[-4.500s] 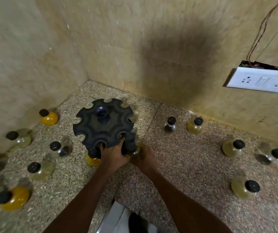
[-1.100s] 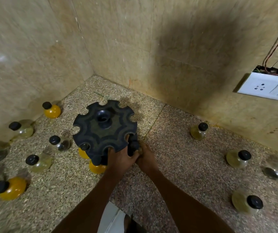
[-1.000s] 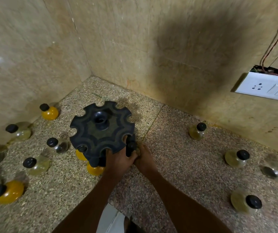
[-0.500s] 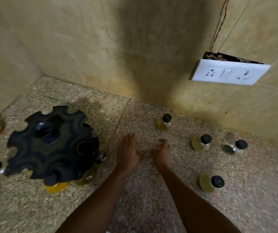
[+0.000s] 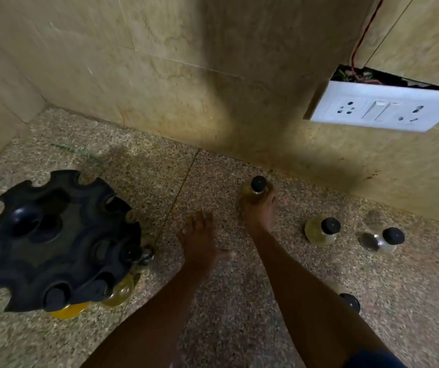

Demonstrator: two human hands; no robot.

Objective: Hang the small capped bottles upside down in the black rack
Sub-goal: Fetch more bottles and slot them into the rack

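Grip pale bottle firmly with right hand fingers around it at frame centre, left hand relaxed, invert toward black rack at lower left.

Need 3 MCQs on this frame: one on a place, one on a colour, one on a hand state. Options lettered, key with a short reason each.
1. Where is the black rack relative to the hands?
A. On the person's left
B. On the person's right
C. Between the hands

2. What colour is the cap of the bottle at the right hand?
A. White
B. Black
C. Red

3. What is the left hand doing?
A. Gripping the rack
B. Holding a bottle
C. Open, holding nothing

Key: 1 A, the rack sits at the left edge of the view, apart from both hands. 2 B, a dark round cap tops the pale yellowish bottle. 3 C, its fingers are spread above the floor with nothing in them.
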